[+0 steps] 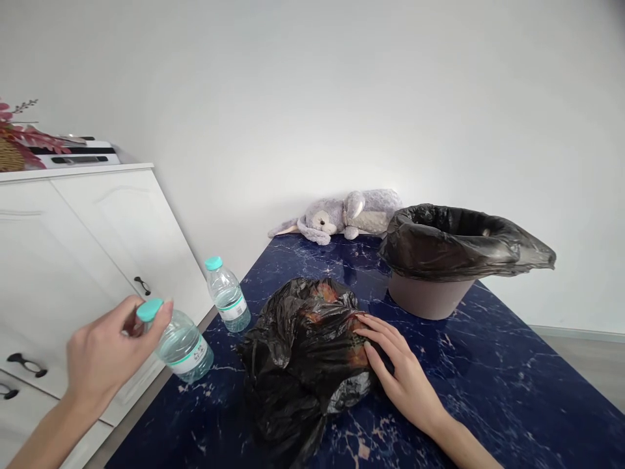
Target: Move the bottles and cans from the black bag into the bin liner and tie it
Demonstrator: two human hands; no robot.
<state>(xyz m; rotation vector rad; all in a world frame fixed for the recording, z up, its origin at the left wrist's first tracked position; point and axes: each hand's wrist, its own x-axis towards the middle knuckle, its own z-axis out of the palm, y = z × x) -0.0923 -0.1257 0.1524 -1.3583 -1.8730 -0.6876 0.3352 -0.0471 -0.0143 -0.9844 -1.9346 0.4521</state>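
Observation:
My left hand (105, 355) pinches the teal cap of a clear water bottle (183, 345) that leans over the left edge of the dark blue marbled table (488, 384). A second water bottle (227, 294) with a teal cap stands upright just behind it. My right hand (398, 365) lies flat with fingers stretched out on the right side of a full black plastic bag (303, 358) resting on the table in front of me; something reddish shows through the plastic.
A pinkish bin (430, 296) lined with a black bag (459, 241) stands at the back right. A grey plush toy (342, 216) lies against the white wall. A white cabinet (73, 260) with dark handles stands to the left, with a basket of red flowers on top.

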